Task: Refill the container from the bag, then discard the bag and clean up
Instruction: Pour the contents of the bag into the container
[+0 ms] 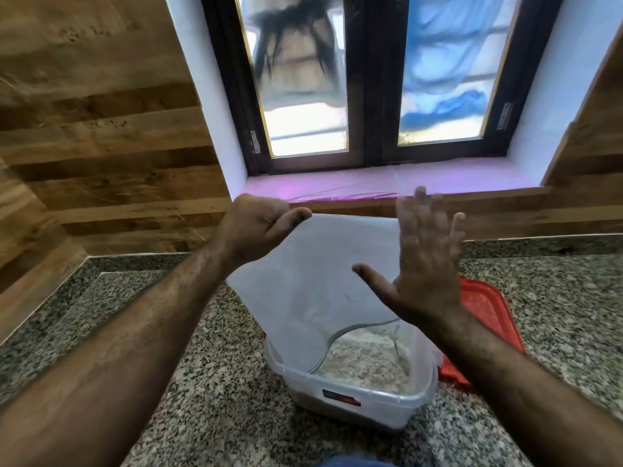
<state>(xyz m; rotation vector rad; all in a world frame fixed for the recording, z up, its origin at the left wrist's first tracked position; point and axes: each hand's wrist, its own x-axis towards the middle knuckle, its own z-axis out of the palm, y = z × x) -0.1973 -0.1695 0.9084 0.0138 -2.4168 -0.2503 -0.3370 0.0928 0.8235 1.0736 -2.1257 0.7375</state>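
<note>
Bag (313, 274) inverted over container (354, 392) | left hand (259, 227) pinches far corner | right hand (421, 264) flat, spread; tap your residue down gently.

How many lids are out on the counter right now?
1. A red lid lies flat on the granite counter, behind and right of the clear container, partly hidden by the right forearm; others could be out of frame.

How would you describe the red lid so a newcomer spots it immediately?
Start at the window, then drop to the granite counter below. The red lid lies flat there, behind the clear container, partly hidden by the right forearm; it is the only red thing on the counter.
</note>
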